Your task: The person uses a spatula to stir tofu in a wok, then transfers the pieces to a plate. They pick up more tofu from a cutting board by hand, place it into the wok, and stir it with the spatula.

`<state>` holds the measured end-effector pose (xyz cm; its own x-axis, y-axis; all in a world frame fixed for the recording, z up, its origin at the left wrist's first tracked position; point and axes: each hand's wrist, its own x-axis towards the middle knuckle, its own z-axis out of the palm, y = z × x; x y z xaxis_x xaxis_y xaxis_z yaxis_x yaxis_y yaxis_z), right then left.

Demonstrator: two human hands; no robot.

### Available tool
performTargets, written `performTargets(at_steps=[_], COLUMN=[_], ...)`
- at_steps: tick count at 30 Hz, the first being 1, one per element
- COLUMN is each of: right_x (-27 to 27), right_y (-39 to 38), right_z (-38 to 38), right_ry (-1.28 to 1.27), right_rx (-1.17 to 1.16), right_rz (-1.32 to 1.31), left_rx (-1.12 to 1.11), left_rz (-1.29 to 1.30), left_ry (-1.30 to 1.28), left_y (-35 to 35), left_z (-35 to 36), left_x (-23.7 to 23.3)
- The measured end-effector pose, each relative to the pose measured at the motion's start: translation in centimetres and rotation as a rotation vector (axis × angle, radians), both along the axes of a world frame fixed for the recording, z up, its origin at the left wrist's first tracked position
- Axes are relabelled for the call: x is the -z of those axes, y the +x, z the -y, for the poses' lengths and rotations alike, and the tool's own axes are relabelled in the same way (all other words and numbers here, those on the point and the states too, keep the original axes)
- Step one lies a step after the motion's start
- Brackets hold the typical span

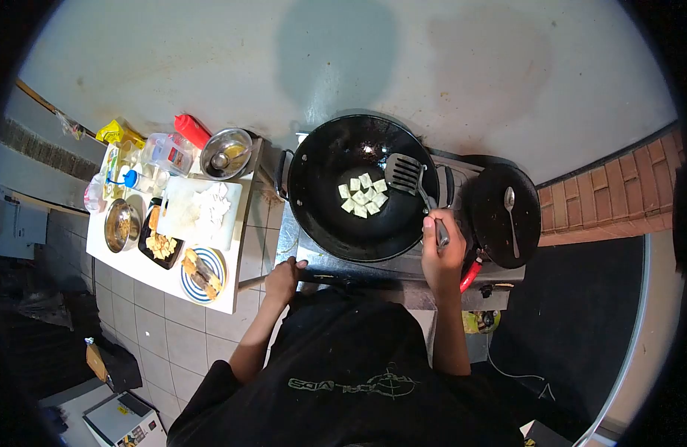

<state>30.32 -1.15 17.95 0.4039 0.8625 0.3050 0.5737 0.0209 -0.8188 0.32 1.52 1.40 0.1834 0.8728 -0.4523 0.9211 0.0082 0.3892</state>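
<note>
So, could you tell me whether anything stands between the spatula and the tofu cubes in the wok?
Nothing visible does. The right hand holds the slotted spatula, whose blade lies inside the wok just right of the tofu cubes, at their edge, with nothing between them.

Pale plastered wall (209, 59), darker blotches across it. Red brick strip (619, 190) at right. Grey-white tiled floor (172, 335) lower left. White side table (127, 262) left. Light soft, even.

Both arms reach forward, right hand (442, 252) and left hand (284, 277) clenched.
</note>
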Motion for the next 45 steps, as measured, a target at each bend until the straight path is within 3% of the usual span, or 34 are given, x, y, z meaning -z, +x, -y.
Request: performTargets(at_steps=[13, 30, 45], right_x=[-0.6, -0.1, -0.3], right_y=[-0.5, -4.7, -0.5], right_z=[-0.7, -2.0, -2.9], right_ry=[-0.009, -0.019, 0.045], right_rx=[-0.042, -0.389, -0.176], right_rz=[0.053, 0.056, 0.168], left_rx=[-0.021, -0.081, -0.068], left_rz=[0.006, 0.049, 0.004], left_ry=[0.060, 0.018, 0.005], left_y=[0.0, 0.0, 0.2], left_z=[0.3, 0.4, 0.4], left_x=[0.7, 1.0, 0.6])
